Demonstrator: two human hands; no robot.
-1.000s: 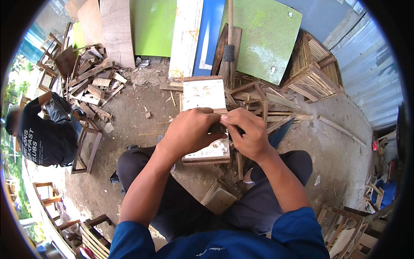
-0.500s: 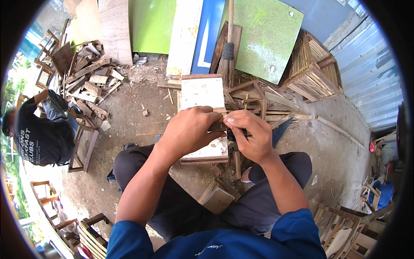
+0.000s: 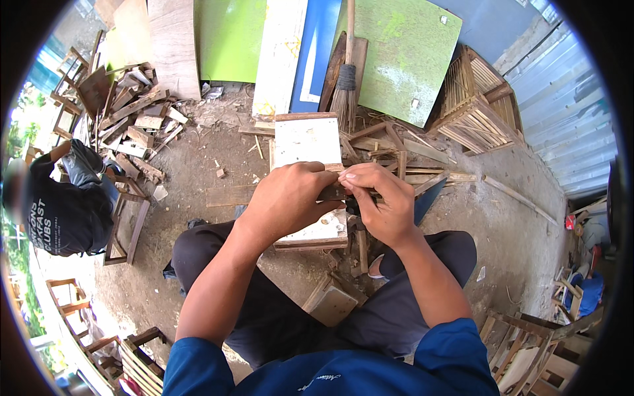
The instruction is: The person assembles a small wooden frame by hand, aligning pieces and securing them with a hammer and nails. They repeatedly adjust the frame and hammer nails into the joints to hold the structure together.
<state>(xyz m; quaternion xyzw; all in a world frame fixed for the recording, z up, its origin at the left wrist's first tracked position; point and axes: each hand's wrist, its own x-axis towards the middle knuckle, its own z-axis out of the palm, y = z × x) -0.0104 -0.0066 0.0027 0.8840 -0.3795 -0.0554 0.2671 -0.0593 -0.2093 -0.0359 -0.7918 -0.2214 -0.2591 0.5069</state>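
Observation:
Both hands meet in the middle of the head view, over a wooden stand with a white top (image 3: pixel 307 142). My left hand (image 3: pixel 287 198) is closed around a small dark brown piece (image 3: pixel 332 193), which looks like wood; its thumb lies below the piece and its fingers above. My right hand (image 3: pixel 383 201) is closed in a pinch at the right end of that piece. What its fingertips hold is too small to make out. The hands mostly hide the middle of the white top.
Behind the stand are a broom (image 3: pixel 347 79), green boards (image 3: pixel 403 63) and loose wood strips. A scrap wood heap (image 3: pixel 142 119) lies far left, near a seated person in a dark shirt (image 3: pixel 69 198). Slatted wooden frames (image 3: pixel 479 105) stand far right. A wooden block (image 3: pixel 330 303) is between my legs.
My right hand's fingers have shifted slightly at the end of the brown piece. My left hand keeps the same hold, and the whole view has moved very little.

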